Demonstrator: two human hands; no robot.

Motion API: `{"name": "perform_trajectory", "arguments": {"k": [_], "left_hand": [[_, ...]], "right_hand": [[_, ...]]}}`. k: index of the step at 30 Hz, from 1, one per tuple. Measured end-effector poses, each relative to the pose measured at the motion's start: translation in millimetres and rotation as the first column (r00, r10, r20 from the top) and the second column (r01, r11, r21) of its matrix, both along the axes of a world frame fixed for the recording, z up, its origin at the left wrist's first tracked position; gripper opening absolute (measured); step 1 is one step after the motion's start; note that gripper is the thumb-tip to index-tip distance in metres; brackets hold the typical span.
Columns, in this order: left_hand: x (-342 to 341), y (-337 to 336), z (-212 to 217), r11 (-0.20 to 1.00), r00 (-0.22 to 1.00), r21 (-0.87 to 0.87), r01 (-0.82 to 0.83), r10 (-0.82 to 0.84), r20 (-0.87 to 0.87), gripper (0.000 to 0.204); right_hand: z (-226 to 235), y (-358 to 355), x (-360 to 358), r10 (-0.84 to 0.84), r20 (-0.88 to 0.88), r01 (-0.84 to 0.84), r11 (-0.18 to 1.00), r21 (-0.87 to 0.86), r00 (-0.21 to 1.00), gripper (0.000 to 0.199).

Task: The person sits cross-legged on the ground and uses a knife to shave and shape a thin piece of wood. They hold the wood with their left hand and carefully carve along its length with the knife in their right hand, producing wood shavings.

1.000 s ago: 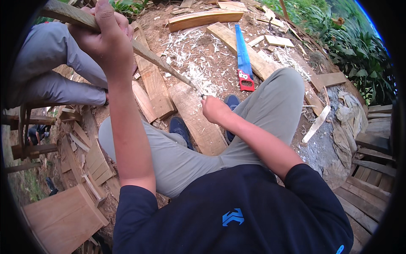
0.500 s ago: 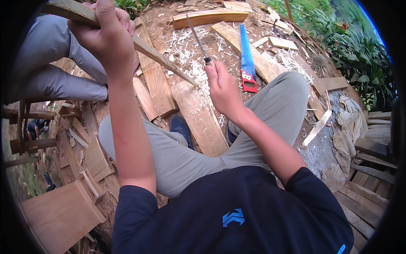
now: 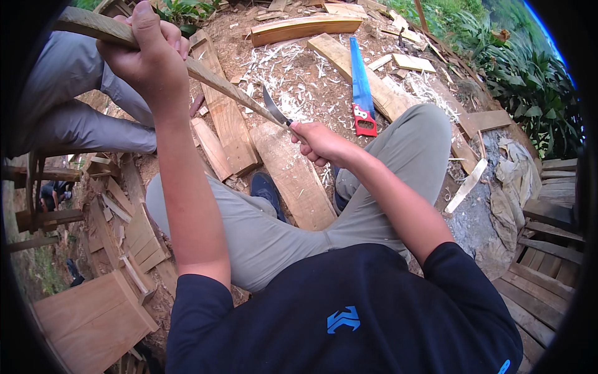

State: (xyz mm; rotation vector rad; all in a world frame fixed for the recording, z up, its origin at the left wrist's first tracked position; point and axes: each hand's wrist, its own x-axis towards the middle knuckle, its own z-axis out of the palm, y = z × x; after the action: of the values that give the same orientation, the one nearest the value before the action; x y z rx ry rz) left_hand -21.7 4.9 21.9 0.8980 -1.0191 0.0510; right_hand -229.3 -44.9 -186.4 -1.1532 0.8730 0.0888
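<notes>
My left hand (image 3: 152, 59) is raised at the upper left and grips a long thin wooden strip (image 3: 230, 90) that slants down to the right. My right hand (image 3: 317, 140) holds a knife (image 3: 274, 111) by its handle, the curved dark blade pointing up and lying against the strip's lower end. Both sit above my knees in grey trousers, over a flat board (image 3: 293, 177) on the ground.
A blue hand saw with a red handle (image 3: 360, 84) lies on a plank beyond my right knee. Wood shavings (image 3: 293, 68), planks and offcuts cover the dirt. Another person's grey-trousered legs (image 3: 68, 100) are at the left. A wooden panel (image 3: 93, 321) lies lower left; plants (image 3: 529, 81) stand right.
My right hand rose from my knee with the knife and then came back down, setting the blade against the strip's lower end. My left hand kept holding the strip.
</notes>
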Motion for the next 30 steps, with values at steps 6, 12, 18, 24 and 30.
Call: {"name": "perform_trajectory", "arguments": {"k": [6,12,18,24,30], "left_hand": [[3.1,0.2,-2.3,1.0,1.0,0.019,-0.001,0.001,0.006,0.029],[0.8,-0.4,2.6,0.999,0.999,0.002,-0.045,0.045,0.005,0.029],[3.9,1.9,-1.8,0.999,0.999,0.002,-0.05,0.05,-0.002,0.027],[3.5,1.1,-2.4,1.0,0.999,0.001,-0.026,0.026,-0.022,0.027],[5.9,2.5,-3.9,1.0,1.0,0.0,-0.025,0.025,-0.018,0.028]], "right_hand": [[56.3,35.4,9.5,-0.159,0.282,0.324,0.467,-0.823,0.946,0.036],[-40.4,45.2,1.7,-0.054,-0.234,-0.158,0.59,-0.792,0.971,0.038],[-36.1,17.9,6.9,-0.059,-0.069,0.054,0.996,-0.074,0.996,0.043],[-10.0,16.8,20.5,-0.256,0.282,0.381,0.644,-0.663,0.925,0.038],[0.2,51.0,12.1,-0.044,-0.171,-0.114,0.581,-0.806,0.984,0.036]]}}
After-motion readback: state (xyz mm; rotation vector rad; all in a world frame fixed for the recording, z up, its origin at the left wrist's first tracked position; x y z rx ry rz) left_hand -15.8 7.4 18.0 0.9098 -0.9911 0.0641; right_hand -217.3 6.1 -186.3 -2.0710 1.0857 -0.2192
